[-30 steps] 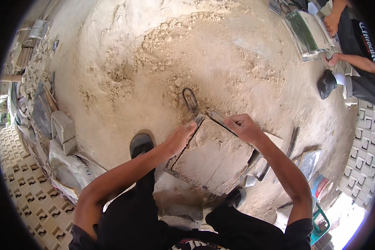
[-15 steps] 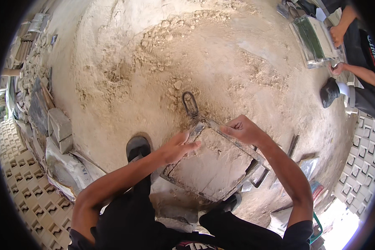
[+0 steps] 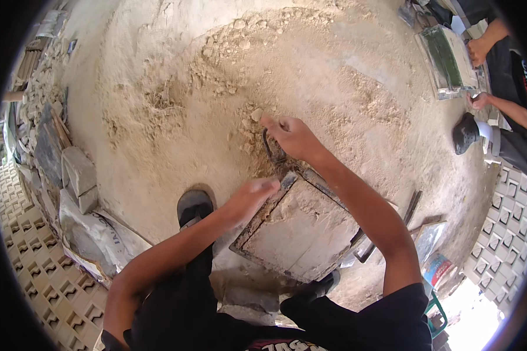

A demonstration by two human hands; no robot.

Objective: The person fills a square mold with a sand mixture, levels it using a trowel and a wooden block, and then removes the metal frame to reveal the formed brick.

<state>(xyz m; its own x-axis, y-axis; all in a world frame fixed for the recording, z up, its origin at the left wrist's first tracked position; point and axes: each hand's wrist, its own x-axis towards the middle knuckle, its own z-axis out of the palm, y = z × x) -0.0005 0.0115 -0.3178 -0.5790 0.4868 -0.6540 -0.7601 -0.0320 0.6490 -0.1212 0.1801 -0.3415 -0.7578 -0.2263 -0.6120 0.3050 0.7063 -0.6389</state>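
A square metal mould (image 3: 262, 216) sits tilted between my feet, with a packed, pale, clay-like slab (image 3: 298, 231) filling it. My left hand (image 3: 255, 199) grips the mould's left edge near its far corner, thumb on top and the other fingers hidden below the rim. From that far corner a dark metal loop handle (image 3: 269, 149) sticks out. My right hand (image 3: 293, 138) reaches across the mould and has its fingers closed at the top of this loop. A second handle (image 3: 366, 253) shows at the mould's right side, partly covered by my right forearm.
Loose earth and crumbs (image 3: 222, 58) cover the ground ahead. At upper right a co-worker's hands (image 3: 479, 51) are at another mould (image 3: 445, 58). Broken blocks (image 3: 79, 169) and a sack (image 3: 99, 234) lie left. Patterned blocks (image 3: 47, 275) stand at both sides. A metal bar (image 3: 413, 206) lies right.
My right hand has left the mould's right edge and moved forward and left onto the loop handle. My left hand stays on the left edge.
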